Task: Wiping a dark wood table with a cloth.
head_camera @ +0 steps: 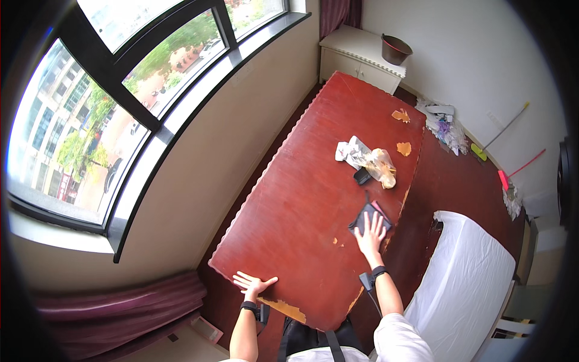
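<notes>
My right hand (372, 233) lies spread on a dark grey cloth (357, 222) near the right edge of a red-brown table (280, 208). A bit of pink shows at the cloth's far side. With fingers apart, my left hand (254, 283) rests on the near left edge of the tabletop and holds nothing. Beyond the cloth sit a small black object (362, 176), crumpled white paper or plastic (350, 151) and a clear plastic bag (381, 166) with something yellowish inside. The table's surface is worn through in patches, one of them a bare patch (285, 310) at the near edge.
A white cabinet (348, 50) bearing a dark bucket (396, 50) stands at the far end. White-covered furniture (466, 267) is close on my right. Along the right wall are a heap of rubbish (445, 126), a yellow-green tool (478, 152) and a red broom (504, 180). Windows (81, 135) line the left.
</notes>
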`<move>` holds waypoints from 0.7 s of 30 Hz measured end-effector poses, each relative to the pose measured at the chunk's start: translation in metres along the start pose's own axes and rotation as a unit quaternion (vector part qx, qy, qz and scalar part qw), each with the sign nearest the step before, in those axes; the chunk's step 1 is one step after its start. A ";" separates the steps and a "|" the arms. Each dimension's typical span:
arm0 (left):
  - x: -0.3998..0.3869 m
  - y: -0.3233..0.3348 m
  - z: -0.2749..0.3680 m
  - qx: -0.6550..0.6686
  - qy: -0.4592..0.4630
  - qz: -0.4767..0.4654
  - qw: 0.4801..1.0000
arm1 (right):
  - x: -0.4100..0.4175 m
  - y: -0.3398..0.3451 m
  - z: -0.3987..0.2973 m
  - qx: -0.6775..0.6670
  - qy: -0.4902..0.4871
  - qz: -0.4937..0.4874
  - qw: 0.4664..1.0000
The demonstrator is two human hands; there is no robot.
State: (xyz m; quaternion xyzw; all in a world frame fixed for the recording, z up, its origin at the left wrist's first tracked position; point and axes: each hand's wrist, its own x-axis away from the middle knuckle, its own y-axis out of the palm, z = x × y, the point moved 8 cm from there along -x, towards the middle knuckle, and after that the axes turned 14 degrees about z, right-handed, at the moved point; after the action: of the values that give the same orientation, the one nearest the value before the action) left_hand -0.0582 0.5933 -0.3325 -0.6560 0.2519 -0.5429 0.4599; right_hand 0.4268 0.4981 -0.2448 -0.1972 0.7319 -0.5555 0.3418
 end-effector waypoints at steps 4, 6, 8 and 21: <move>0.025 -0.005 0.023 0.049 -0.019 -0.015 0.999 | 0.022 0.002 0.063 0.026 0.118 -0.014 0.993; 0.026 -0.011 0.024 0.052 -0.005 0.001 0.999 | 0.016 0.014 0.053 0.034 0.159 -0.007 0.987; 0.030 -0.011 0.022 0.050 -0.006 0.002 0.999 | 0.003 0.019 0.021 0.013 0.156 0.009 0.988; 0.029 -0.015 0.044 0.024 0.061 0.035 0.997 | 0.125 0.018 -0.247 -0.152 -0.212 -0.037 0.965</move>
State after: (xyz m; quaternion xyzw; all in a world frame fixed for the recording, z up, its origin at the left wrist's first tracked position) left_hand -0.0115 0.5905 -0.3047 -0.6009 0.2891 -0.5717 0.4781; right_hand 0.1648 0.5871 -0.2605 -0.3867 0.7108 -0.3958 0.4341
